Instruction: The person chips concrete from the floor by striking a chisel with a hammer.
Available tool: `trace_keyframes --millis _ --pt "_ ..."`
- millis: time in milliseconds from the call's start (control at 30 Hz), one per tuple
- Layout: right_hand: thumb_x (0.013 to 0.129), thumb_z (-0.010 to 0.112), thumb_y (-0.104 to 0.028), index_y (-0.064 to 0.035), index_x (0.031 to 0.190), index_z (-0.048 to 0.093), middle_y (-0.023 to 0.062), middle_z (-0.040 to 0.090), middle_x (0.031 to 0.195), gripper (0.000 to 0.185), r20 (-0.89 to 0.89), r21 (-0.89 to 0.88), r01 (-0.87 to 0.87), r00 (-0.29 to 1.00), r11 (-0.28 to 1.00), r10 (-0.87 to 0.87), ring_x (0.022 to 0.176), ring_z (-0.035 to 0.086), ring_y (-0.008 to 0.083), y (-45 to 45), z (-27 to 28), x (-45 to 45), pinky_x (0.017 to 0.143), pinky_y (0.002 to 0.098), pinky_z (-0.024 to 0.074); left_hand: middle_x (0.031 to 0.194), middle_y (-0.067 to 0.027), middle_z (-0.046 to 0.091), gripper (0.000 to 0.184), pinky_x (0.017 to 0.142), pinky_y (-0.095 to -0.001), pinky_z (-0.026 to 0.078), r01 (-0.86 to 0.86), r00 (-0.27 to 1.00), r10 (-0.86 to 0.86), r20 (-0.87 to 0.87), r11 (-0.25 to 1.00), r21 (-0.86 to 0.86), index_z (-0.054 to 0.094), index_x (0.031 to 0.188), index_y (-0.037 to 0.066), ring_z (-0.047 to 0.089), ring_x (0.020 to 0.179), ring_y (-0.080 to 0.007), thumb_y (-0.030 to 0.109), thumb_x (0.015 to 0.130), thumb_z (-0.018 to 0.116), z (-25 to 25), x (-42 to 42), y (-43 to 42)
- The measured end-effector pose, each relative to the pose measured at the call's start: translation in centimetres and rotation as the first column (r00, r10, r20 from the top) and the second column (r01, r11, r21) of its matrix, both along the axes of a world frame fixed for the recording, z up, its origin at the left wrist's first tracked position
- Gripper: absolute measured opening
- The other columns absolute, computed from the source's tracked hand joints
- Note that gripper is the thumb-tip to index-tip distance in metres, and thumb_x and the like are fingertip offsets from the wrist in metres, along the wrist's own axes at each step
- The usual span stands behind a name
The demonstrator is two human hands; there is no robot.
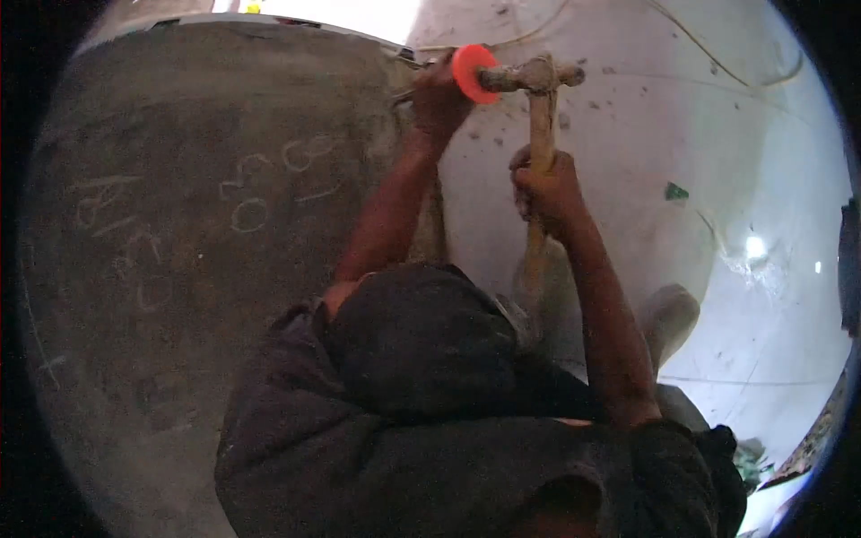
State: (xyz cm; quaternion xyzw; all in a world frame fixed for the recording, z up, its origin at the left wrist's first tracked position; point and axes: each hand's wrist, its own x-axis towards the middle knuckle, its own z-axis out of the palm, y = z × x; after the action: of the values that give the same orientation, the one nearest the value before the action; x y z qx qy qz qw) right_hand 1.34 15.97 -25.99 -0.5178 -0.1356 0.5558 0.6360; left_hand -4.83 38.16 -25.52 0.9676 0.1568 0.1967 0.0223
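While a dark, rough slab (269,287) fills the left side, pale hand-drawn marks (250,213) cross its surface, among them figures that look like 0, 3, 1 and 8. Along its right edge, near the top, the left hand (439,103) is closed around a chisel (404,97), whose thin end points left at the slab; whether the tip touches it, I cannot tell. Just right of that hand sits a bright orange guard (470,73), round like a disc.

Below, at the lower centre, dark clothing (430,475) covers the person, bare forearms reaching up from it. Right of the guard is a hammer (542,125), its worn head level with the orange disc and its wooden handle hanging down. The right hand (549,186) grips that handle partway along.

Beyond, to the right, spreads a pale, shiny floor (619,152), dotted with small dark crumbs. On it lie a green scrap (676,191) and, at the upper right, a thin yellowish cord (708,56).
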Motion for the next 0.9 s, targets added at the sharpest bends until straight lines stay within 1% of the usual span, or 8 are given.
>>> trace_keyframes --millis 100,167,200,400,500,600,767,900 --pt "0.087 0.054 -0.016 -0.0041 0.098 0.055 0.0068 0.057 0.072 0.016 0.285 -0.086 0.045 0.958 0.995 -0.019 0.056 0.058 0.0168 0.0 -0.5 1.8 0.054 0.0312 0.0492 0.092 -0.0086 0.061 0.027 0.063 -0.0379 0.052 0.025 1.0 -0.025 -0.013 1.0 0.018 0.061 0.094 0.007 0.063 0.074 -0.028 0.025 0.076 0.069 0.2 1.0 0.9" --pt "0.084 0.055 -0.011 -0.0035 0.092 0.055 0.0037 0.055 0.07 0.011 0.219 0.102 0.354 0.904 0.93 -0.368 0.053 0.054 0.0127 -1.7 1.3 4.2 0.05 0.0264 0.0467 0.092 -0.0083 0.062 0.027 0.063 -0.0381 0.052 0.022 1.0 -0.022 -0.004 0.995 0.094 0.061 0.096 0.008 0.063 0.073 -0.0287 0.026 0.076 0.068 0.4 0.4 0.0" --pt "0.081 0.055 -0.007 -0.0023 0.086 0.055 0.0024 0.055 0.07 0.007 -0.168 0.174 0.581 0.813 0.795 -0.558 0.055 0.052 0.01 -2.1 4.2 6.6 0.049 0.0231 0.0447 0.092 -0.0083 0.062 0.027 0.063 -0.0381 0.052 0.011 1.0 -0.01 -0.006 0.996 0.091 0.061 0.096 0.008 0.063 0.073 -0.0287 0.026 0.076 0.068 0.4 0.4 -0.1" --pt "0.08 0.053 -0.003 -0.0021 0.082 0.055 0.0028 0.055 0.072 0.004 -0.367 0.641 0.673 0.69 0.369 -0.624 0.064 0.05 0.0094 -0.9 -0.8 6.0 0.06 0.0209 0.0432 0.087 -0.007 0.06 0.028 0.061 -0.0382 0.051 0.052 0.993 -0.059 0.103 0.996 0.072 0.061 0.096 0.009 0.062 0.071 -0.028 0.023 0.073 0.069 -0.2 1.8 0.3" --pt "0.081 0.055 -0.016 -0.003 0.085 0.057 0.0096 0.058 0.067 0.014 0.561 0.424 0.235 0.69 0.875 -0.457 0.061 0.057 0.0184 -0.2 -1.4 2.5 0.059 0.033 0.0472 0.086 -0.0068 0.06 0.026 0.061 -0.0382 0.051 0.069 0.997 -0.07 0.01 0.991 0.113 0.06 0.094 0.008 0.062 0.07 -0.0271 0.022 0.074 0.069 0.0 1.7 0.4" --pt "0.076 0.059 -0.014 -0.0025 0.08 0.057 0.0017 0.053 0.061 0.013 0.473 0.017 0.297 0.839 0.955 -0.269 0.048 0.049 0.0088 -2.0 6.7 6.2 0.042 0.0253 0.041 0.087 -0.0072 0.06 0.026 0.062 -0.0383 0.051 -0.027 0.997 0.032 -0.077 0.997 0.068 0.06 0.092 0.007 0.062 0.071 -0.0263 0.021 0.073 0.071 -1.3 0.0 1.0" --pt "0.077 0.059 -0.013 -0.0031 0.083 0.057 0.0006 0.051 0.06 0.012 -0.228 0.508 0.679 0.699 0.53 -0.678 0.049 0.049 0.0099 -0.8 3.6 7.1 0.042 0.0255 0.0408 0.088 -0.0076 0.059 0.026 0.062 -0.0391 0.05 0.009 0.997 -0.013 0.082 0.999 0.047 0.059 0.092 0.007 0.062 0.072 -0.0282 0.021 0.072 0.071 0.3 0.0 0.1" --pt "0.078 0.06 -0.013 -0.0027 0.084 0.057 0.0011 0.051 0.059 0.012 0.134 -0.137 0.144 0.983 0.98 -0.126 0.046 0.05 0.0122 1.2 0.5 -0.7 0.041 0.0275 0.0416 0.089 -0.0079 0.059 0.026 0.065 -0.0381 0.051 0.056 0.998 -0.056 0.014 0.998 -0.003 0.059 0.092 0.008 0.062 0.073 -0.0306 0.021 0.073 0.07 0.6 0.4 0.3"
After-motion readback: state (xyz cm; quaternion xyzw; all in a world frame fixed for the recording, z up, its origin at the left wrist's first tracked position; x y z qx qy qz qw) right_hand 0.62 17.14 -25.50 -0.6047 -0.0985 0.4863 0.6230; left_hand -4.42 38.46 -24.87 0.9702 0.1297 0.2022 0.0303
